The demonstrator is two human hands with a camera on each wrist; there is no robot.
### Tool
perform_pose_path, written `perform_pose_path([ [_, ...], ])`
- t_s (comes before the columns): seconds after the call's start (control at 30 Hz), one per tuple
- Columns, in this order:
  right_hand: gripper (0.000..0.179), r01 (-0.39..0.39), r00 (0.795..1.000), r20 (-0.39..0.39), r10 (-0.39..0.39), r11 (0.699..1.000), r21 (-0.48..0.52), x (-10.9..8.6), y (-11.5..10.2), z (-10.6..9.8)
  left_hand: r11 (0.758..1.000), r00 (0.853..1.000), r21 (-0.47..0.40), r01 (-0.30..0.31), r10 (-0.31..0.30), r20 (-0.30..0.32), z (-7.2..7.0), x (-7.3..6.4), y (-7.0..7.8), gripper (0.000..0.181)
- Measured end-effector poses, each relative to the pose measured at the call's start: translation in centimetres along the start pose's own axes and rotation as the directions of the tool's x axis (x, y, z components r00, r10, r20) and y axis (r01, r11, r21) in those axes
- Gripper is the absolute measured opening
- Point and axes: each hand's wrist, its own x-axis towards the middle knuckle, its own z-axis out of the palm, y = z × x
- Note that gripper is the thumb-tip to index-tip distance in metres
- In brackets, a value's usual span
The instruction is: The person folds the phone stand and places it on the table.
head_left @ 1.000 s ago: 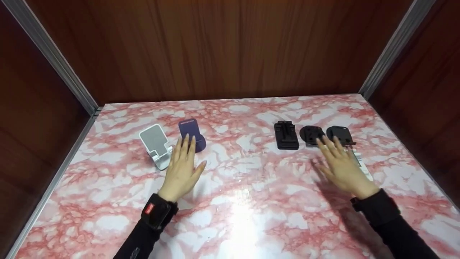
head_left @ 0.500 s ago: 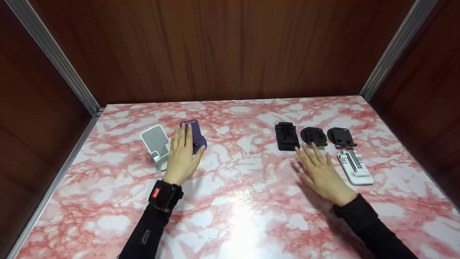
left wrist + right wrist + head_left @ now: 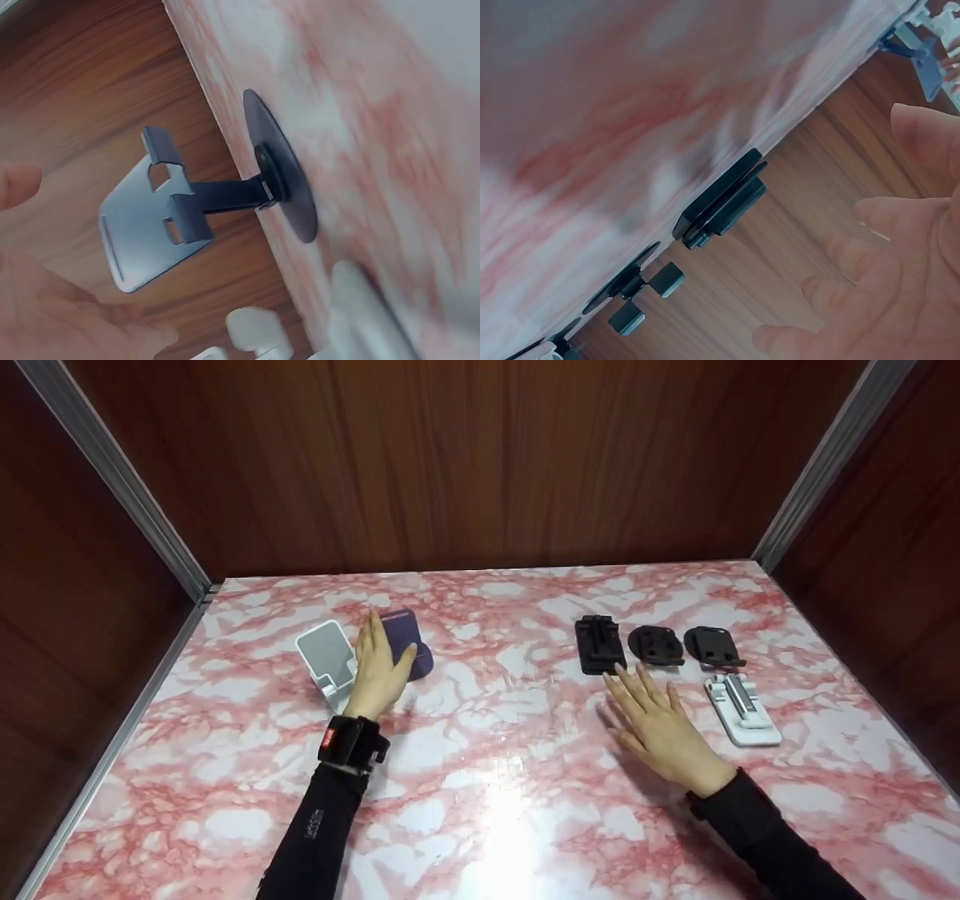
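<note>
My left hand, fingers straight and thumb held apart, is around nothing, poised left of centre in the head view between the grey-faced white stand and the purple stand, partly hiding both. Right of centre, my right hand is spread wide and holds nothing, its fingertips near the lower edge of the folded black stand. The folded white stand lies farther right.
</note>
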Motion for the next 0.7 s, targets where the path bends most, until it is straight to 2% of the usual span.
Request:
perform_pose_path([
  [0.17, 0.068, 0.006, 1.0, 0.022, -0.005, 1.0, -0.006, -0.2, -0.3, -0.1, 0.991, 0.996, -0.111, 0.076, -0.072, 0.044, -0.2, 0.7, -0.4, 0.079],
  [0.33, 0.067, 0.001, 0.999, 0.047, -0.001, 1.0, -0.005, -0.3, -0.5, -0.2, 0.982, 0.994, -0.156, 0.103, -0.097, 0.048, 0.0, 0.9, -0.7, 0.08],
  [0.53, 0.067, -0.007, 0.998, 0.057, 0.008, 1.0, -0.017, -0.4, -0.6, -0.3, 0.995, 0.998, -0.079, 0.065, -0.066, -0.012, 0.4, 1.1, -0.9, 0.077],
  [0.7, 0.066, -0.013, 0.999, 0.046, 0.014, 1.0, -0.017, -0.4, -0.5, -0.4, 1.0, 0.992, 0.004, 0.025, -0.024, -0.12, 0.9, 1.4, -0.8, 0.061],
])
